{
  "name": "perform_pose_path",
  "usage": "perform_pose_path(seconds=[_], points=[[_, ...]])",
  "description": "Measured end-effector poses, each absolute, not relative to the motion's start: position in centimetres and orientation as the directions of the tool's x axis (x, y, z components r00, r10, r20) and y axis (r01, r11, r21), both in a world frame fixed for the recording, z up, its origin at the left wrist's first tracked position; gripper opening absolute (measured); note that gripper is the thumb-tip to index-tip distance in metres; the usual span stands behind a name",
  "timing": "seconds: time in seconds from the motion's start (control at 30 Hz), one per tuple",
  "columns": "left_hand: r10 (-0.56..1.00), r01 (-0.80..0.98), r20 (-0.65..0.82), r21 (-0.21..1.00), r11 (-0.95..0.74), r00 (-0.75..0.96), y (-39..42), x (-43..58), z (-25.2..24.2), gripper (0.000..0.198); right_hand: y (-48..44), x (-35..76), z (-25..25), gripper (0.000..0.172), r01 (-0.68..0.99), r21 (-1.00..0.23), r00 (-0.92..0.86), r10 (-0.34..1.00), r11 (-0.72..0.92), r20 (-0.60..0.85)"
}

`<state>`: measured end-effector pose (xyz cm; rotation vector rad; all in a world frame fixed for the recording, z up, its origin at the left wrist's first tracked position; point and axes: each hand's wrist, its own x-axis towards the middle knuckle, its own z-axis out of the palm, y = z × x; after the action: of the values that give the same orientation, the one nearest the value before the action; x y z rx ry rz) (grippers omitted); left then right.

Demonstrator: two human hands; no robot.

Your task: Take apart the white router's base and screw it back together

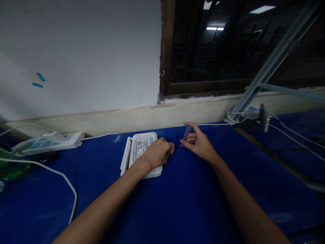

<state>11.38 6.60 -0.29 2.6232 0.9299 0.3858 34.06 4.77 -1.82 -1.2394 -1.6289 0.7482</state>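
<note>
A white router point(139, 150) lies label side up on the blue table, its folded antenna point(125, 156) along its left edge. My left hand point(158, 152) is over the router's right side, fingers curled in a pinch just past its edge. Whatever is between those fingertips is too small or hidden to make out. Tiny specks that look like screws point(175, 161) lie on the table beside these fingertips. To the right, my right hand point(199, 142) holds a small screwdriver point(187, 131) with a clear, pinkish handle, tilted, its lower end near the fingertips.
A white power strip point(50, 144) with a plugged-in adapter stands at the left, its cable running along the wall. Green plastic point(14, 167) lies at the far left. Metal frame legs point(264, 71), another power strip point(251, 111) and loose white cables are at the right.
</note>
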Motion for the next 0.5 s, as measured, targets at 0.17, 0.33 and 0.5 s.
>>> perform_pose_path(seconds=[0.17,0.33,0.5], points=[[0.645,0.548,0.137,0.416,-0.726,0.752,6.24,11.77,-0.33,0.023,4.87,34.21,-2.06,0.076,0.389,-0.868,-0.057,0.948,0.309,0.312],[0.639,0.533,0.137,0.436,-0.725,0.757,6.04,11.86,-0.4,0.024,4.97,34.29,-2.25,0.076,0.394,-0.866,-0.057,0.949,0.307,0.311],[0.627,0.515,0.154,0.441,-0.735,0.763,6.35,11.6,-0.51,0.03,4.87,34.21,-2.12,0.076,0.386,-0.872,-0.05,0.951,0.301,0.306]])
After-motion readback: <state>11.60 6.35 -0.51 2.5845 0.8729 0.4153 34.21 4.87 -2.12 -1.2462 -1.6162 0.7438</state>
